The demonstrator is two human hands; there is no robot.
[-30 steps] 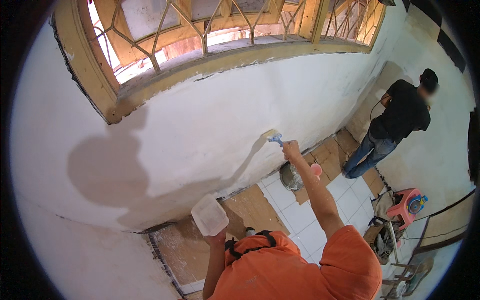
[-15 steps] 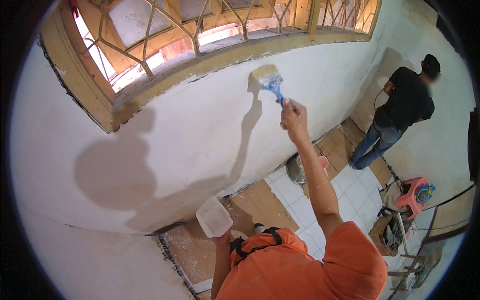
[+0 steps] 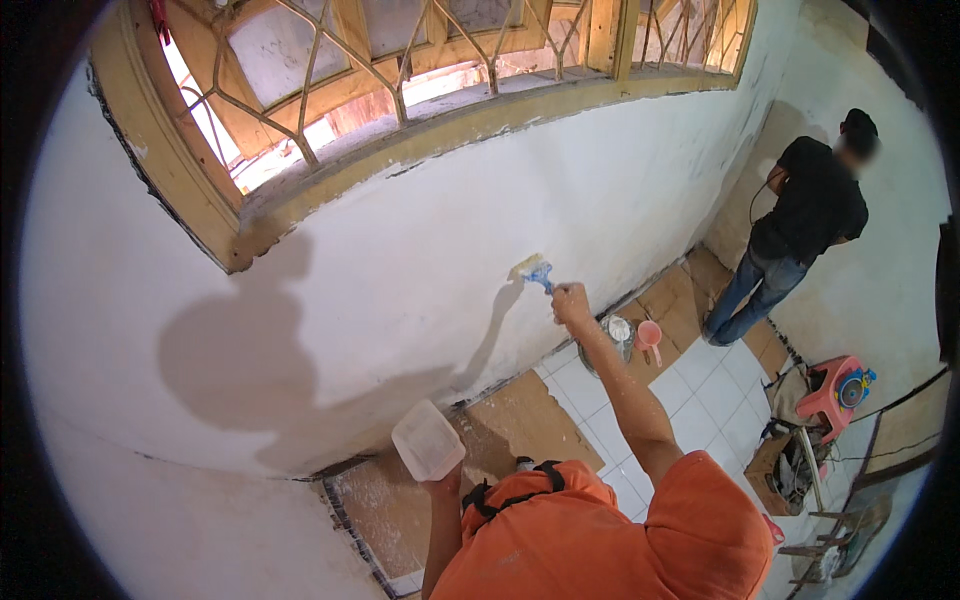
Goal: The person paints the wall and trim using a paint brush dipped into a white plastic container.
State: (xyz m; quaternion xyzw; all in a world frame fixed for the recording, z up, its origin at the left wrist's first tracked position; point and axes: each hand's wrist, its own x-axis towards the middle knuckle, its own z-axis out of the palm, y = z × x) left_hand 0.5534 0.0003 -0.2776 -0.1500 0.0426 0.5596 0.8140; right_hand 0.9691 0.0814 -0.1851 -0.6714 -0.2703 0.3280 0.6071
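Observation:
My right hand (image 3: 572, 305) grips the blue handle of a wide paintbrush (image 3: 537, 272), with its pale bristles against the white wall (image 3: 400, 250) well below the window. Low on the left, my left hand (image 3: 446, 482) holds a whitish, translucent plastic container (image 3: 428, 441) by its near side; most of those fingers are hidden behind it. A thin pale residue seems to coat the inside of the container. The shadow of my arm and the brush falls on the wall beside them.
A window with a yellow wooden frame (image 3: 330, 190) and metal grille spans the wall's top. Cardboard (image 3: 530, 415) lies along the wall's foot. A bucket (image 3: 612, 345) and a pink dipper (image 3: 649, 335) stand right. Beyond are a person in black (image 3: 805, 215), a pink stool (image 3: 828, 400) and a box (image 3: 770, 475).
My right hand has brought the brush down the wall from just under the window frame. My left hand keeps the container in nearly the same place.

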